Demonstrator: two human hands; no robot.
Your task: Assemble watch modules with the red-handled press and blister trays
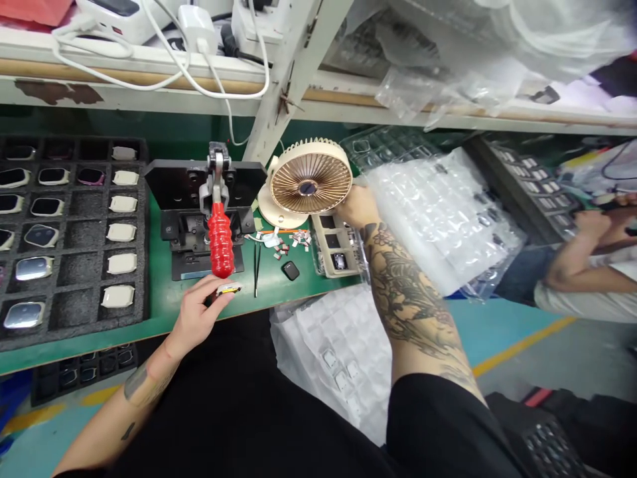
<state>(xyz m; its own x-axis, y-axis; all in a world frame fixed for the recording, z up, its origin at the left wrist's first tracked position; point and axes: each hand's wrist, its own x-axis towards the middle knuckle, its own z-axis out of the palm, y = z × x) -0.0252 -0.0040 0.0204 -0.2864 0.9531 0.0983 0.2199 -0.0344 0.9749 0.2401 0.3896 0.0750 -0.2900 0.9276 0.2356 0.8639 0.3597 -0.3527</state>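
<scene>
My left hand (195, 313) pinches a small watch case (229, 289) with a yellow strip along its side, just below the red handle (221, 242) of a black toggle press (186, 226). My right hand (361, 207) reaches to the right edge of a cream desk fan (311, 179); the fan hides its fingertips, so what they touch does not show. Below that hand stands a compartment box (323, 265) with small dark parts. Tweezers (256, 269) and a black rounded-square piece (290, 269) lie on the green bench between my hands.
A black foam tray (142, 265) of watch cases fills the left. Small loose parts (281, 251) lie before the fan. Bubble-like clear plastic trays (423, 219) are stacked right, another white tray (318, 332) sits against my lap. At far right, a co-worker's arm (572, 255) shows.
</scene>
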